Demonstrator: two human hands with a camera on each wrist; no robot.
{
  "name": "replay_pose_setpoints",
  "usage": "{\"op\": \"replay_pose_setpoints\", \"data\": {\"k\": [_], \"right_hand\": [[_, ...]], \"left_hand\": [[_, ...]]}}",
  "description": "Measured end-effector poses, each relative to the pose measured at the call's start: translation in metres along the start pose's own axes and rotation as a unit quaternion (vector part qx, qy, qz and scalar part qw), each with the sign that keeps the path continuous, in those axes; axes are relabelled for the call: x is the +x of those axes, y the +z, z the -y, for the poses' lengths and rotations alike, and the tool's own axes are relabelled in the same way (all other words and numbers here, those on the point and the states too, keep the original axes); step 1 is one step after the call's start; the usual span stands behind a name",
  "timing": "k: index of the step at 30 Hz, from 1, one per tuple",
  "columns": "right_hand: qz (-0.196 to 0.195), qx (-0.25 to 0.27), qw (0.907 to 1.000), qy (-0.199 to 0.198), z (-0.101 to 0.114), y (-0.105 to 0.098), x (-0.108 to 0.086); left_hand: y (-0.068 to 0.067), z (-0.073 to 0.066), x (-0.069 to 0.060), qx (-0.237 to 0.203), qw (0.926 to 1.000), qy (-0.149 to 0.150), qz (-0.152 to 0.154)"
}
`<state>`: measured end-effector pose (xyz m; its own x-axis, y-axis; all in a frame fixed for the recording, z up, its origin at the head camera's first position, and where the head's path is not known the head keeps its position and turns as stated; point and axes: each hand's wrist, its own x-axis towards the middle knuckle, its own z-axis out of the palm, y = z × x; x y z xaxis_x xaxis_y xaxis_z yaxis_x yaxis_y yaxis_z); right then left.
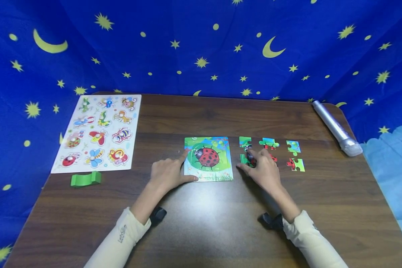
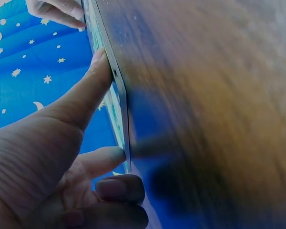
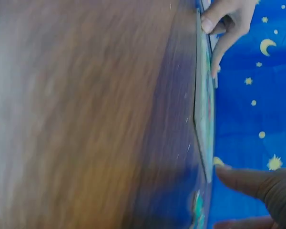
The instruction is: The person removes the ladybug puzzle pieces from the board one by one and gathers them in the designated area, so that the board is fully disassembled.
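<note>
A square ladybug puzzle board [image 1: 208, 157] lies flat mid-table. My left hand [image 1: 167, 173] touches its left side: the straight thumb [image 2: 99, 62] presses near the front edge, and the straight index finger reaches the upper left edge. In the left wrist view the other fingers are curled beneath. My right hand [image 1: 264, 169] is over loose jigsaw pieces right of the board, thumb and index finger apart, partly covering a piece with a dark ladybug head [image 1: 251, 159]. Contact with that piece cannot be made out. Other pieces include a green-blue one [image 1: 245, 141] and a red-green one [image 1: 295, 164].
A white insect peg board [image 1: 97, 134] lies at the table's left, with a green wavy block [image 1: 85, 179] in front of it. A silver microphone [image 1: 336, 128] lies at the right back. Behind the table hangs a blue star-and-moon cloth [image 1: 201, 44].
</note>
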<state>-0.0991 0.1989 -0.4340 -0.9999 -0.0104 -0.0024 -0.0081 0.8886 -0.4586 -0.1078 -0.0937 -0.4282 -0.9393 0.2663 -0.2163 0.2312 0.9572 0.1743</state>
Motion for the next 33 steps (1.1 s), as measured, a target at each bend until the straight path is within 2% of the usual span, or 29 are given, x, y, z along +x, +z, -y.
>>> {"op": "replay_pose_setpoints", "data": {"k": [3,6,9,13,17,29,33], "right_hand": [[-0.012,0.01,0.9983,-0.056,0.01,0.006,-0.004],[0.009,0.021,0.9946,-0.101,0.021,0.011,-0.007],[0.035,0.017,0.9918,-0.122,0.03,0.017,-0.008],[0.055,0.005,0.9905,-0.126,0.037,0.022,-0.007],[0.064,-0.002,0.9906,-0.121,0.04,0.025,-0.005],[0.075,0.001,0.9908,-0.113,0.04,0.026,-0.005],[0.077,0.003,0.9909,-0.11,0.04,0.025,-0.005]], "left_hand": [[0.0,-0.001,-0.002,0.003,0.9999,0.003,-0.012],[0.0,-0.005,-0.006,-0.001,0.9994,0.018,-0.029],[0.003,-0.012,-0.01,-0.007,0.9981,0.047,-0.041],[0.009,-0.021,-0.015,0.001,0.9956,0.076,-0.055],[0.013,-0.027,-0.018,0.017,0.9934,0.087,-0.072],[0.016,-0.03,-0.019,0.02,0.9896,0.099,-0.103],[0.017,-0.029,-0.017,0.015,0.9893,0.102,-0.103]]}}
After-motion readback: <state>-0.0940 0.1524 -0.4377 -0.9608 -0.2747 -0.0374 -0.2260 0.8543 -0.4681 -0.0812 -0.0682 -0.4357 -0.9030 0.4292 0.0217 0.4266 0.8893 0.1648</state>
